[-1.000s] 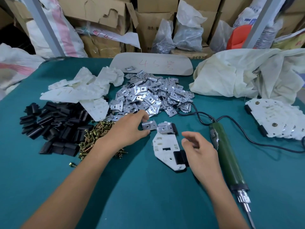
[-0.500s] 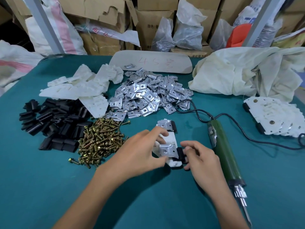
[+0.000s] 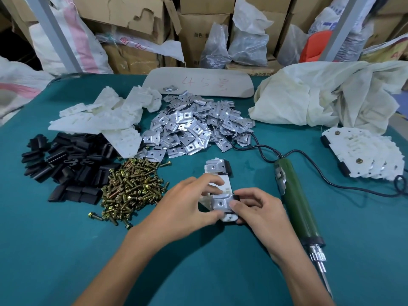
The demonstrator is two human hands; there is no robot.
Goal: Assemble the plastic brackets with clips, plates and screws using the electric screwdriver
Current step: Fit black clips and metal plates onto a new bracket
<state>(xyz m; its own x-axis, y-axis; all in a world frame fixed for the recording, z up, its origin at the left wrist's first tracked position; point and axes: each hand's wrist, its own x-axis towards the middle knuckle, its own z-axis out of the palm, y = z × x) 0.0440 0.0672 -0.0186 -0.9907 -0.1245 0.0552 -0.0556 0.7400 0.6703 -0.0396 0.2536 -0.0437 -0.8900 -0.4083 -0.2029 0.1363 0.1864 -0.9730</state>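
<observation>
Scrawled in red on the beige board [image 3: 238,87]: "45", then an unreadable character. On the table [image 3: 66,250], pinched at its near end by curled left hand [image 3: 183,208] and right hand [image 3: 258,210]: white bracket [image 3: 224,184], near plate [image 3: 220,203] partly hidden by fingers.

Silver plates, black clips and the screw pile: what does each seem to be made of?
Plates: thin sheet metal, probably steel, with a bright silvery finish; they glint and have bent edges.
Clips: likely moulded plastic, matt black, with only a dull sheen.
Screws: metal with a yellowish, brass-coloured plating; the heads shine golden. The base metal cannot be told.
</observation>
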